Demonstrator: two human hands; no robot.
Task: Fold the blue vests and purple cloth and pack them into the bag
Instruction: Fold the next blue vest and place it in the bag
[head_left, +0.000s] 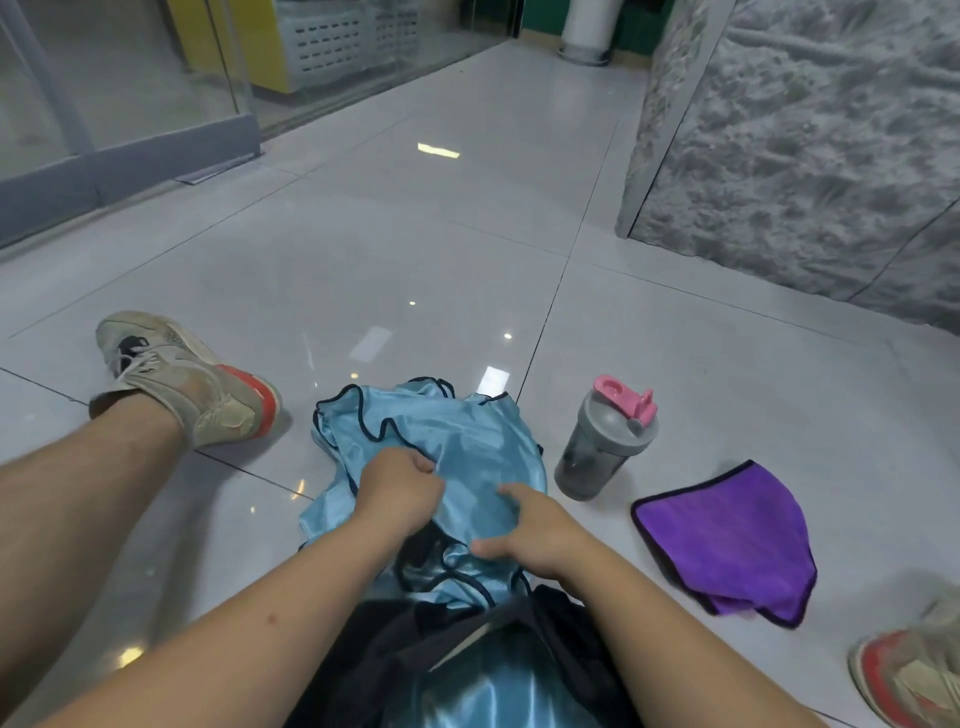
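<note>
Shiny light-blue vests with dark trim lie crumpled in a heap on the tiled floor between my legs. My left hand is curled and grips a fold of the top vest near its middle. My right hand lies on the vest's right side with finger and thumb spread. A purple cloth with a dark border lies loosely folded on the floor to the right. A dark bag sits close to me, with more blue fabric showing in it.
A grey shaker bottle with a pink lid stands between the vests and the purple cloth. My left shoe rests on the floor at left, my right shoe at the lower right. A glass partition and a stone wall stand farther off.
</note>
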